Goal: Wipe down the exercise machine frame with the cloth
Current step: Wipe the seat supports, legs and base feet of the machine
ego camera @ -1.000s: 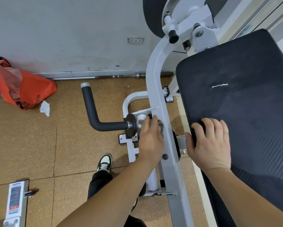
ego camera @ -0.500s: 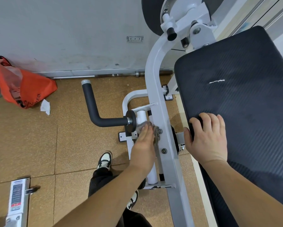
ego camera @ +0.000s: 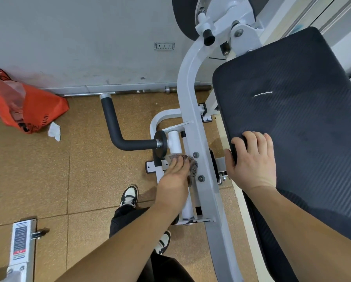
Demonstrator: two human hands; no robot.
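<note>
Pressing a crumpled grey-brown cloth against the white steel frame bar, the left hand lies flat-fingered; right hand rests spread on the black padded bench, gripping nothing; risk: cloth snagging on the two bolt heads just right, slipping loose; most cloth hidden under fingers; frame's far top cut off.

Bright, even indoor light, seemingly overhead. Soft short shadows on floor beside shoe and under white frame. Faint sheen on frame paint. Left forearm shaded, darker than right. Focus sharp throughout. Wide-angle bending strong at edges: wall baseline curves.
</note>
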